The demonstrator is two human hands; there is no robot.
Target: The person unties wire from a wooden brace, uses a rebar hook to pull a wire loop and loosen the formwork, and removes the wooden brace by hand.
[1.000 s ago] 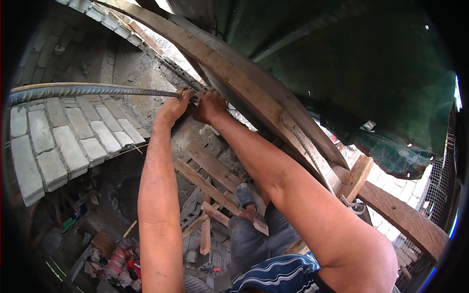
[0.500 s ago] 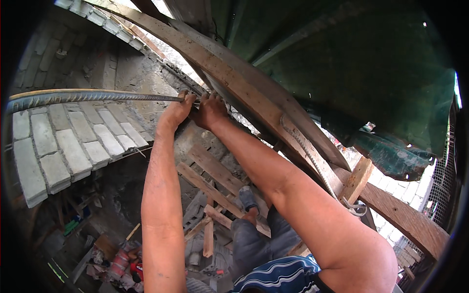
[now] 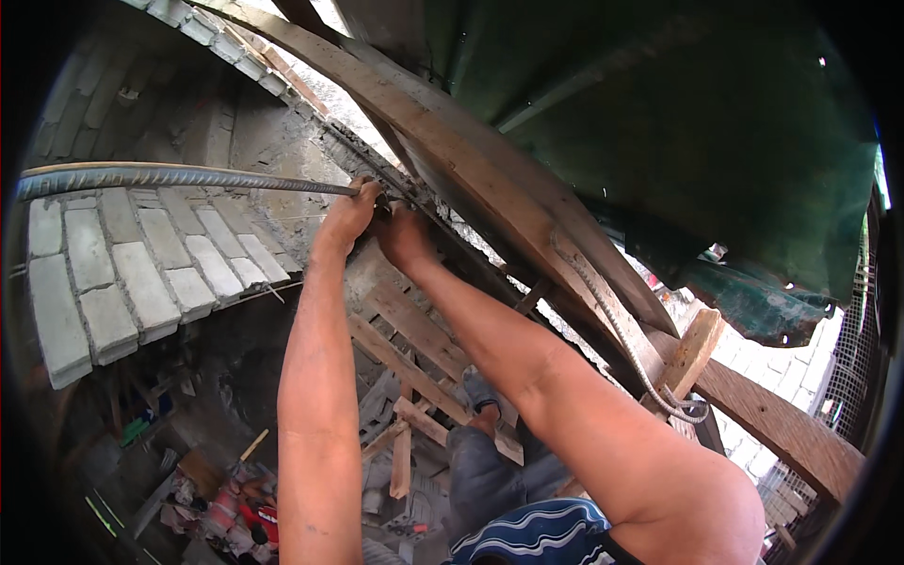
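A ribbed steel rebar (image 3: 202, 177) runs in from the left edge to the top of the wall. My left hand (image 3: 350, 218) is closed around its right end. Close beside it, my right hand (image 3: 407, 237) has its fingers curled at a dark gap between the two hands. What those fingers hold, if anything, is hidden. Both arms reach up and forward, and the hands are next to a rough concrete edge (image 3: 330, 141) with thin bars along it.
Long wooden beams (image 3: 452, 155) slant past my right arm beneath dark green sheeting (image 3: 697, 141). A bent rebar (image 3: 603, 311) hangs by a beam. Brickwork (image 3: 141, 273) juts out at left. Below are wooden planks (image 3: 410, 363) and assorted clutter (image 3: 226, 508).
My right hand has dropped slightly, opening a small dark gap beside my left hand. The left hand keeps its hold on the rebar. The view has shifted a little.
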